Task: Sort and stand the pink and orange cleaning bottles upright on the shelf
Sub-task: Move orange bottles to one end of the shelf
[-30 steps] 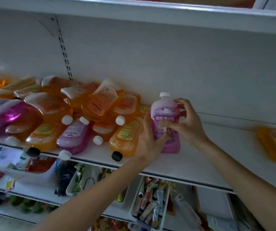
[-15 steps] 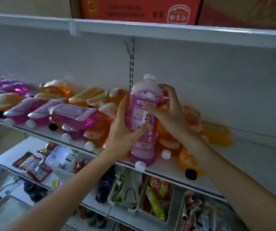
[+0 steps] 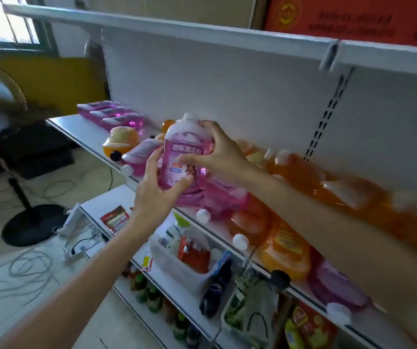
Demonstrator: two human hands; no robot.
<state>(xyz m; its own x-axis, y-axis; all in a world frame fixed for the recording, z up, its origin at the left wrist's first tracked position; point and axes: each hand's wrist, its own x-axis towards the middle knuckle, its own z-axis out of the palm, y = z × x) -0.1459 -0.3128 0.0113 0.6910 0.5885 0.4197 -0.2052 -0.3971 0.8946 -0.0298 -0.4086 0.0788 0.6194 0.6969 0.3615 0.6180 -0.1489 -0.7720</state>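
You hold one pink bottle [image 3: 186, 157] upright above the shelf [image 3: 76, 128], clamped between both hands: your left hand [image 3: 157, 190] wraps its lower body and your right hand [image 3: 218, 152] grips its upper side. It is not yet set down. Most of the job looks undone, since the orange bottles [image 3: 328, 182] and other pink ones [image 3: 225, 197] lie tumbled. A pink row [image 3: 111, 115] sits far left. Below, a clear bin [image 3: 169, 260] holds small packets.
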